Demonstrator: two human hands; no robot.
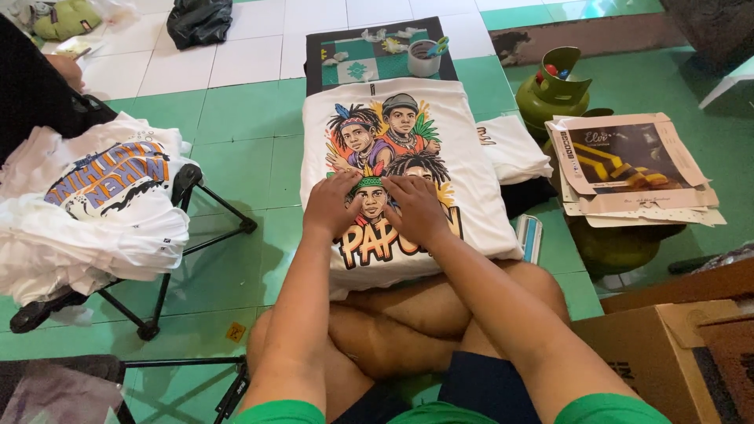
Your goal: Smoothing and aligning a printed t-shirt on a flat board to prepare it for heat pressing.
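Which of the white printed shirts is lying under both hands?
The flat shirt with the colourful faces print, on the floor; the left hand and right hand press on it.

Under my hands, the white T-shirt (408, 157) is soft matt cotton cloth; its colourful print looks smooth, faintly rubbery. At nine o'clock, the T-shirt pile (94, 212) is the same matt cloth, on a folding chair (196, 235) of black painted metal tubing. The floor tiles (251, 133) are glazed and slightly glossy. At three o'clock, flattened packaging boxes (636, 169) are matt paperboard; the gas cylinder (554, 90) is glossy painted metal.
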